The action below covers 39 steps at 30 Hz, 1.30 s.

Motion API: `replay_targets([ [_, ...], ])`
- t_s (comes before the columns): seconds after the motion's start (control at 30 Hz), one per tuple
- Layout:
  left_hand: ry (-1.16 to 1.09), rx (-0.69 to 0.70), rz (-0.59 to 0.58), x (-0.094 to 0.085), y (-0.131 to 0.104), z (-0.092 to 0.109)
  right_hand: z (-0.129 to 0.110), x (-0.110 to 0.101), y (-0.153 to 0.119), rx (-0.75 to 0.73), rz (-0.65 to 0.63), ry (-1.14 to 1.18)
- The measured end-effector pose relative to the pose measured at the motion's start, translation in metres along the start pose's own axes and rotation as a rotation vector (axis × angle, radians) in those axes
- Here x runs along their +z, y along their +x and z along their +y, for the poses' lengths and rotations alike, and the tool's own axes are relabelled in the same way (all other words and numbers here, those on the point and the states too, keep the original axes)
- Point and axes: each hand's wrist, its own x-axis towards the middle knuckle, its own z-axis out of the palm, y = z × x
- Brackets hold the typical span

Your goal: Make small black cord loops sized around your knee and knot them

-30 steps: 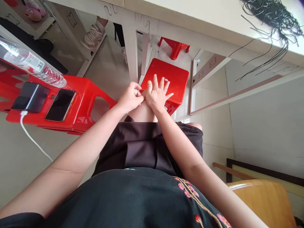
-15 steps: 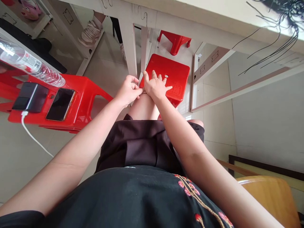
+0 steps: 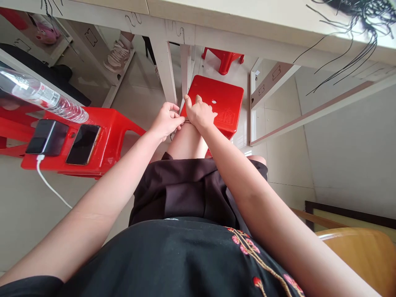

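Note:
My left hand (image 3: 169, 120) is closed in a pinch, with thumb and forefinger on a thin dark cord (image 3: 187, 121). That cord lies across my bare leg (image 3: 187, 142) near the knee and runs in under my right hand (image 3: 201, 114). Pressed flat on the leg, the right palm has its fingers stretched out toward the red stool (image 3: 228, 101) beyond the knee. A short piece of dark cord hangs below the left hand. How the cord passes beneath the right palm is hidden.
A tangle of black cords (image 3: 366, 20) hangs over the edge of the pale table (image 3: 247, 31). At left, a red stool (image 3: 107, 142) bears a water bottle (image 3: 46, 97), a phone (image 3: 83, 144) and a black charger (image 3: 46, 137). Another person's shoe (image 3: 116, 56) shows under the table.
The right hand's fingers have drawn closer together and slid slightly forward and down over the leg. The left hand keeps its pinch. The whole view has shifted a little.

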Motion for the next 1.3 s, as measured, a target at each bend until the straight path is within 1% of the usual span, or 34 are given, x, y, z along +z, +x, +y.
replay_targets([
  [0.17,-0.075,-0.032,-0.073,-0.01,-0.004,-0.005,-0.002,0.0,-0.003,-0.004,-0.034,0.002],
  [0.27,-0.157,-0.076,-0.135,-0.018,-0.007,-0.008,-0.004,0.001,-0.004,-0.016,-0.029,-0.001],
  [0.37,-0.183,-0.077,-0.157,-0.023,-0.009,-0.012,-0.004,0.003,-0.004,-0.031,-0.015,-0.007],
  [0.57,-0.005,0.017,-0.06,-0.027,-0.013,-0.016,-0.004,0.005,-0.005,-0.053,-0.006,-0.012],
  [0.7,0.053,0.114,-0.055,-0.028,-0.013,-0.02,-0.006,0.006,-0.005,-0.042,-0.02,-0.019],
  [0.87,0.121,0.24,-0.022,-0.026,-0.011,-0.024,-0.007,0.008,-0.005,-0.039,-0.019,-0.029],
  [0.97,0.145,0.26,-0.022,-0.026,-0.01,-0.026,-0.007,0.008,-0.006,-0.047,-0.006,-0.029],
  [1.17,0.223,0.231,-0.032,-0.028,-0.012,-0.026,-0.005,0.009,-0.006,-0.07,0.014,-0.014],
  [1.3,0.255,0.297,-0.013,-0.03,-0.013,-0.027,-0.004,0.01,-0.005,-0.075,0.021,-0.003],
])
